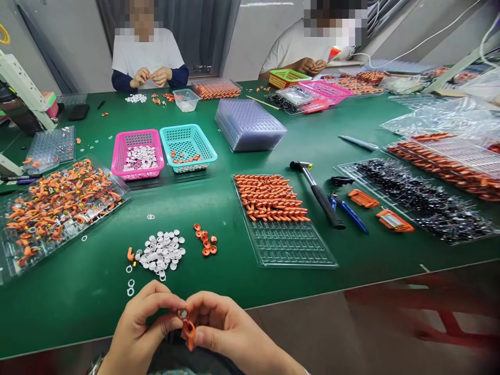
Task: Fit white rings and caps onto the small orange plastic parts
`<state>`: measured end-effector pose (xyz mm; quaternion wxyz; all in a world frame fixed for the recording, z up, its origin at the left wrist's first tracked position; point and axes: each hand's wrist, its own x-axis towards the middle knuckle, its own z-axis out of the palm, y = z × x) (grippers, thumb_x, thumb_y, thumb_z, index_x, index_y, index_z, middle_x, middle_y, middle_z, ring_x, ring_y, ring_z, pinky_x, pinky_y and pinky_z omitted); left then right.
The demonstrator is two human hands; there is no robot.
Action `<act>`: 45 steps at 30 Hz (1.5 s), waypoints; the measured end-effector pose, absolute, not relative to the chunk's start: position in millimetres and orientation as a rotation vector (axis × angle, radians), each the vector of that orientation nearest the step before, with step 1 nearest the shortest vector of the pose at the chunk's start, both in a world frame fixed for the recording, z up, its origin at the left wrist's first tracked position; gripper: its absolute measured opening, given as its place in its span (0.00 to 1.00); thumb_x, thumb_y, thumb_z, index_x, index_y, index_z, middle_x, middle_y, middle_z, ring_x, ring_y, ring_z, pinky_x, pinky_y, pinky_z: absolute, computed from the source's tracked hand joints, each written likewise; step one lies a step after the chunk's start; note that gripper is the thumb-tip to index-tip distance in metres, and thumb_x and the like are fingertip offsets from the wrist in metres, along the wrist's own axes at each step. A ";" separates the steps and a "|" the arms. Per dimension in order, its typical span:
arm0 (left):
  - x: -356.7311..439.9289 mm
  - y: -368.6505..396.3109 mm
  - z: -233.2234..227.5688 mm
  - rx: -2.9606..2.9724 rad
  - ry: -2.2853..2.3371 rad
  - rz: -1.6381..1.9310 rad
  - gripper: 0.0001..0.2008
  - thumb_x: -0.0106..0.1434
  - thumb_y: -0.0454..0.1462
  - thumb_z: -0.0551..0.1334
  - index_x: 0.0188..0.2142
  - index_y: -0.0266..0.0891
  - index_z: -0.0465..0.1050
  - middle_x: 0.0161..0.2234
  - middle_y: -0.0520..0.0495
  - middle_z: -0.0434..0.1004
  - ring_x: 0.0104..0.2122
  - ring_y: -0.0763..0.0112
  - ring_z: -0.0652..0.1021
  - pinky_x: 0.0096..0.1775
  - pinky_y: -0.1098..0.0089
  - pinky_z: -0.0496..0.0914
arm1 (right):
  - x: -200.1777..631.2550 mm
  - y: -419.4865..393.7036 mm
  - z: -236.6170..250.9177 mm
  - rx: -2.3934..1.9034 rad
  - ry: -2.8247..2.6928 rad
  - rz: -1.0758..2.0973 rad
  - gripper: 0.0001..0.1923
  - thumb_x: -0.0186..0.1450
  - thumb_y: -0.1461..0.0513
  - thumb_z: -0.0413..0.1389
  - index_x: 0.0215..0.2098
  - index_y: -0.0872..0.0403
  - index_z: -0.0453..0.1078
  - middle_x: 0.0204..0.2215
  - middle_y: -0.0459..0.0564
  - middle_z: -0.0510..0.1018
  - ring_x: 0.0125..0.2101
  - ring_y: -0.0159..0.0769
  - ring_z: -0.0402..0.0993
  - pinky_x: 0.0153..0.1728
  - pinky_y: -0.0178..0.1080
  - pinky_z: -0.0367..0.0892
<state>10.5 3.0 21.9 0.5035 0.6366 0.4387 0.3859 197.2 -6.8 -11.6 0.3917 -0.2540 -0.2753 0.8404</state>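
Workpiece (190, 338) points down the view, long axis slanting.

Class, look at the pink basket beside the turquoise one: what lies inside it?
Small white pieces lie heaped inside the pink basket; whatever is beneath the heap is covered and cannot be seen.

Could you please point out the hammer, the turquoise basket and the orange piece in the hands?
Hammer (327, 205), head view: on its black handle.
Turquoise basket (191, 166), head view: on its front wall.
Orange piece (191, 342), head view: on its lower end.
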 end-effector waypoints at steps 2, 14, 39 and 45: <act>10.4 1.9 19.8 1.471 1.091 0.911 0.04 0.64 0.39 0.66 0.38 0.49 0.81 0.30 0.52 0.78 0.31 0.72 0.77 0.34 0.76 0.70 | 193.4 -8.3 -13.9 -0.611 -0.630 2.122 0.19 0.52 0.59 0.73 0.38 0.57 0.75 0.29 0.46 0.80 0.26 0.26 0.76 0.31 0.29 0.69; 14.2 -3.5 10.6 0.857 1.014 0.838 0.14 0.53 0.38 0.75 0.37 0.40 0.76 0.31 0.51 0.82 0.29 0.71 0.79 0.34 0.73 0.74 | 186.0 -16.3 -16.4 -0.632 -0.434 2.079 0.21 0.49 0.58 0.74 0.31 0.58 0.69 0.23 0.47 0.80 0.20 0.28 0.77 0.23 0.29 0.71; 15.5 41.4 53.1 1.664 1.102 0.157 0.12 0.63 0.44 0.63 0.28 0.39 0.77 0.28 0.52 0.71 0.28 0.71 0.70 0.31 0.73 0.64 | 192.2 -19.6 -4.8 -0.851 -0.684 2.006 0.19 0.49 0.62 0.74 0.30 0.56 0.68 0.27 0.43 0.78 0.28 0.27 0.72 0.33 0.31 0.65; 14.7 40.5 54.1 1.897 1.130 0.124 0.15 0.67 0.39 0.57 0.26 0.40 0.77 0.30 0.50 0.70 0.30 0.69 0.71 0.32 0.72 0.65 | 192.5 -24.4 -7.3 -0.965 -0.846 1.911 0.15 0.54 0.61 0.70 0.31 0.54 0.68 0.28 0.44 0.78 0.30 0.31 0.74 0.34 0.33 0.67</act>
